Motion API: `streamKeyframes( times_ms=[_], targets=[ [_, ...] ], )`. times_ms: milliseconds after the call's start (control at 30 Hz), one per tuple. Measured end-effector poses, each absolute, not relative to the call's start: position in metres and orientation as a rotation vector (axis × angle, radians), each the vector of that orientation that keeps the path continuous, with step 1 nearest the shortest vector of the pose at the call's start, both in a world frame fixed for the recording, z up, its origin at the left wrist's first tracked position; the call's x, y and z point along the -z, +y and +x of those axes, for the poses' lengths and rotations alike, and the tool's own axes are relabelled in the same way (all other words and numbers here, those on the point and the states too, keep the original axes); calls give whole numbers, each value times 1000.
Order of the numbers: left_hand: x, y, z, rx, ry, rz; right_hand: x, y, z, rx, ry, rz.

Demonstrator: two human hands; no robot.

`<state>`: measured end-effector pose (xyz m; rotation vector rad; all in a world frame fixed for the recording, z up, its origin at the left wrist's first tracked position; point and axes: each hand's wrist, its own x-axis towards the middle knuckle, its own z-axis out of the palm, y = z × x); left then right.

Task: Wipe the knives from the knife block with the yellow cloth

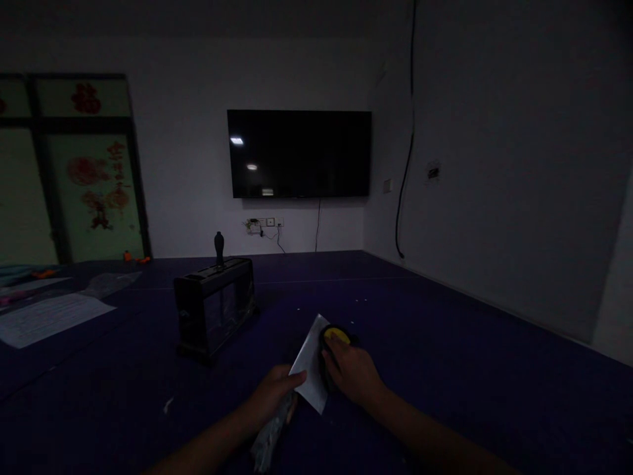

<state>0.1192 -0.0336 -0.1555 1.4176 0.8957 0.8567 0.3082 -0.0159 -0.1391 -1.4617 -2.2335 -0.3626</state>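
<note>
My left hand (277,394) is closed on a pale flat sheet (312,356), its thumb pressed on the near side. Crumpled clear plastic (270,439) hangs below that hand; I cannot tell whether the fingers hold it too. My right hand (355,371) grips a round black disc with a yellow centre (337,335), its fingers over the yellow part. The disc is up against the right side of the sheet; its exact kind is too dark to make out. Both hands are just above a dark purple surface (420,396).
A black box-shaped device (192,316) with an upright handle (219,244) stands to the left. Farther left lie a printed paper (54,316) and clear plastic film (111,282). Small white scraps dot the surface. A television (301,155) hangs on the back wall, and a black cable (408,158) runs down the right wall.
</note>
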Motion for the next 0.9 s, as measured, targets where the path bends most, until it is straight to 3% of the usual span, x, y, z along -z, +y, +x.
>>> streamKeyframes(
  times_ms=[900],
  targets=[
    [162, -30, 118, -865, 904, 1452, 140, -16, 308, 382, -2255, -1453]
  ],
)
